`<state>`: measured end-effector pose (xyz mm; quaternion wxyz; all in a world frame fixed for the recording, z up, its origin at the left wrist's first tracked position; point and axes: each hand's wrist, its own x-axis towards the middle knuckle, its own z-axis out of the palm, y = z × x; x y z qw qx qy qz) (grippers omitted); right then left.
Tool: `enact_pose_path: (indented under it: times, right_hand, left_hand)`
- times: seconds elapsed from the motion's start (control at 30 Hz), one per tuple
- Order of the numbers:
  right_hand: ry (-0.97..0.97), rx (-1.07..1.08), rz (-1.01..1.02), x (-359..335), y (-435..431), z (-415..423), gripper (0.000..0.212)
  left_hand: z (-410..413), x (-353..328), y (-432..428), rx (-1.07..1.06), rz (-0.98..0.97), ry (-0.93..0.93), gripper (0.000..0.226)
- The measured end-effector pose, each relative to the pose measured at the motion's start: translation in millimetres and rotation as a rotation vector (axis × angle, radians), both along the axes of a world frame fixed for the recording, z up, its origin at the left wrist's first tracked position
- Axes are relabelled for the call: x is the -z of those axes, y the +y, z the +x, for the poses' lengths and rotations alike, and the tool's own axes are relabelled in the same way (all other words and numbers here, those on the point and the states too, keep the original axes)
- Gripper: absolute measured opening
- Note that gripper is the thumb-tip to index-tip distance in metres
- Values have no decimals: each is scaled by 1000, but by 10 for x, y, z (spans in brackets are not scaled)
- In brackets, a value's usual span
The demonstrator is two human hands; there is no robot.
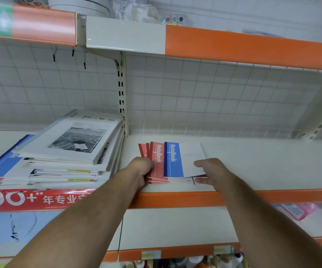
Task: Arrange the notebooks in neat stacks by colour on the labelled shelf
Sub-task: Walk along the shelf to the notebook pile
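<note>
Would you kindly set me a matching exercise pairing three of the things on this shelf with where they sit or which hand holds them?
Things:
1. blue notebook
2. red notebooks
3. photo-cover book

Places:
A. on top of the pile at the left
B. gripped by the left hand
C. pinched at its white edge by the right hand

Pairs: 1-C; 2-B; 3-A
</note>
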<state>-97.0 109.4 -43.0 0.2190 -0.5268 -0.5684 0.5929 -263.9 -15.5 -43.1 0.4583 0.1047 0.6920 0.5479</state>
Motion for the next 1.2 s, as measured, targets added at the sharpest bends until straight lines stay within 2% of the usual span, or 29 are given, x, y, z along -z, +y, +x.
enact_pose_path:
  times: [0.1, 0.2, 0.3, 0.43, 0.53, 1.0, 1.13, 1.2]
  right_hand:
    - [-37, -33, 28, 23, 20, -34, 26]
    - [-121, -81, 63, 13, 22, -74, 24]
    - [-113, -18, 42, 52, 46, -85, 30]
    - [13, 125, -20, 80, 49, -37, 30]
    - [31, 120, -13, 65, 14, -33, 28]
    - [-194, 75, 99, -51, -107, -135, 28]
    - [-244, 197, 139, -181, -219, -138, 4]
    - [-256, 289, 174, -217, -271, -93, 6]
  left_hand:
    - [-68, 14, -17, -62, 74, -173, 6]
    - [-85, 4, -33, -65, 113, -254, 9]
    - [-87, 29, -37, -41, 113, -245, 14]
    - [-107, 14, -101, -32, 129, -260, 13]
    - [-101, 10, -139, 3, 117, -235, 13]
    - [-178, 56, -108, 45, 77, -138, 8]
    - [-174, 105, -81, 41, 75, -115, 8]
    - [-176, 135, -62, 22, 81, -121, 10]
